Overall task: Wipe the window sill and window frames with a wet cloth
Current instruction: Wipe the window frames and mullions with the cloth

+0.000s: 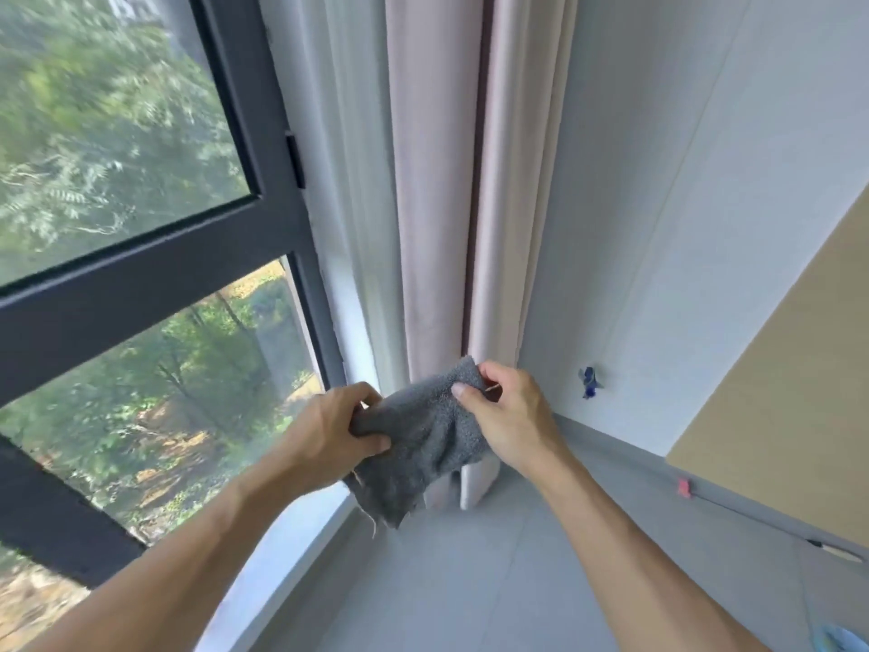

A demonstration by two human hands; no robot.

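We see both forearms reaching forward from the bottom corners, converging mid-frame. Left hand (329, 430) has fingers curled round the left edge of the grey cloth (423, 444), thumb on the near side, back of hand facing us. Right hand (508, 416) pinches the cloth's upper right corner between thumb and forefinger, other fingers folded behind it, wrist bent slightly inward. Cloth is stretched between the two hands, held in the air, lower edge hanging free with frayed threads showing. It touches no surface that we can make out.

Directly behind the hands: pale pink curtain (437, 204), gathered in vertical folds, with its hem just below the cloth. Left of the left hand: dark window frame (141, 284), vertical and horizontal bars, glass with blurred trees beyond. Below the left forearm: white window sill (291, 534), running along the foot of the frame. Right of the right hand: white wall (682, 228) with a small blue item (588, 382) stuck on it; can't tell what it is. Further right: tan panel (799, 392). Beneath both arms: grey floor (493, 581).
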